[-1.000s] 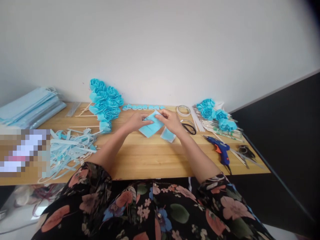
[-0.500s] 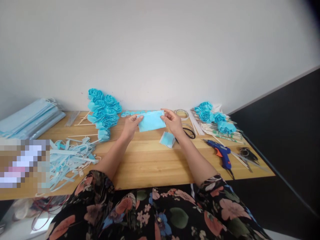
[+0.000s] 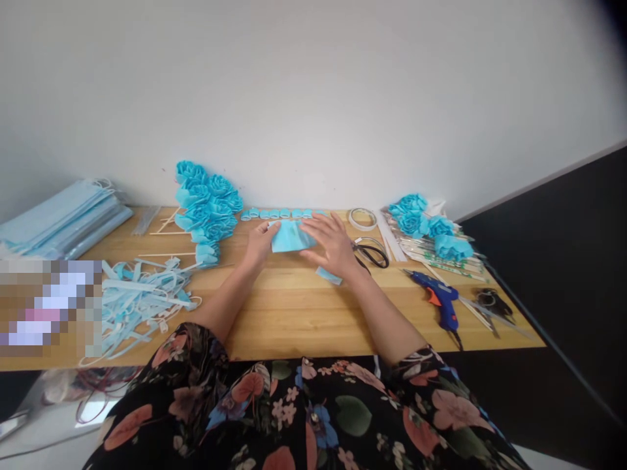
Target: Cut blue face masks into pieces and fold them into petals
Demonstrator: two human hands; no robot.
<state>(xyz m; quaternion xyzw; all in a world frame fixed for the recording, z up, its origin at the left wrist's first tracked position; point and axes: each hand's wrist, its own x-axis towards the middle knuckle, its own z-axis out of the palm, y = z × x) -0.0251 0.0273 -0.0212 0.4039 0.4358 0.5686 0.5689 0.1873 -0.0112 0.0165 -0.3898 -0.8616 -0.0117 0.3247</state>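
My left hand (image 3: 260, 243) pinches the left end of a light blue piece of mask fabric (image 3: 289, 237), held above the tabletop. My right hand (image 3: 334, 247) is at the fabric's right end, its fingers stretched out over the edge and the thumb apart below. The fabric looks bent near those fingers. Partly hidden under my right hand, a small blue fabric square (image 3: 329, 275) lies on the table. Scissors with black handles (image 3: 378, 254) rest just right of that hand.
Blue fabric roses (image 3: 208, 202) on sticks stand left, above a heap of cut strips (image 3: 147, 294). Stacked masks (image 3: 59, 219) lie far left. A row of small blue rolls (image 3: 275, 213), a tape roll (image 3: 362, 219), more roses (image 3: 411, 214) and a blue glue gun (image 3: 443, 300) are also there.
My right hand has gone from pinching the fabric's right corner to spread fingers over that end. The fabric, flat before, now looks shorter and bent. The view has shifted slightly.
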